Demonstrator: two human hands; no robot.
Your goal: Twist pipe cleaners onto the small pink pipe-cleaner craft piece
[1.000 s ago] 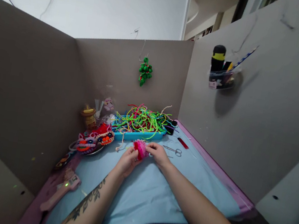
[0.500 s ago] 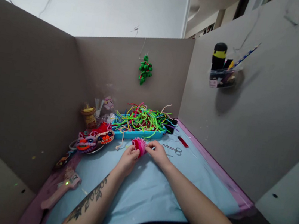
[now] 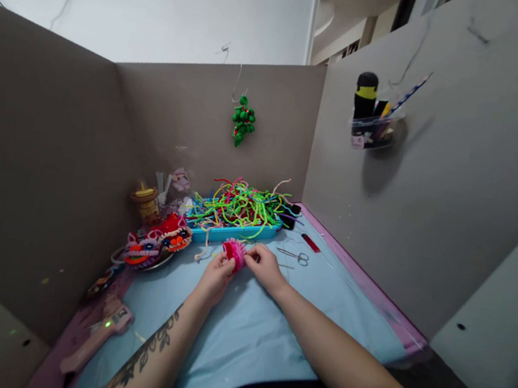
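Observation:
My left hand is closed around the lower left of a small pink and red fuzzy piece, which looks made of bent pipe cleaners. At its right edge, the fingertips of my right hand are pinched together on the pink part. The piece is held just in front of a blue tray heaped with loose pipe cleaners, mostly green, with red, pink and other colours. Scissors lie to the right of my right hand. The fingers partly hide the piece.
Finished fuzzy pieces sit on a dish at left, near a lidded jar. A pink glue gun lies front left. A red item rests right. Grey panels bear a green ornament and a tool cup.
The whole view has shifted slightly, so the scene sits a little farther left. Both hands keep their hold on the pink piece, with hardly any visible change in their grip.

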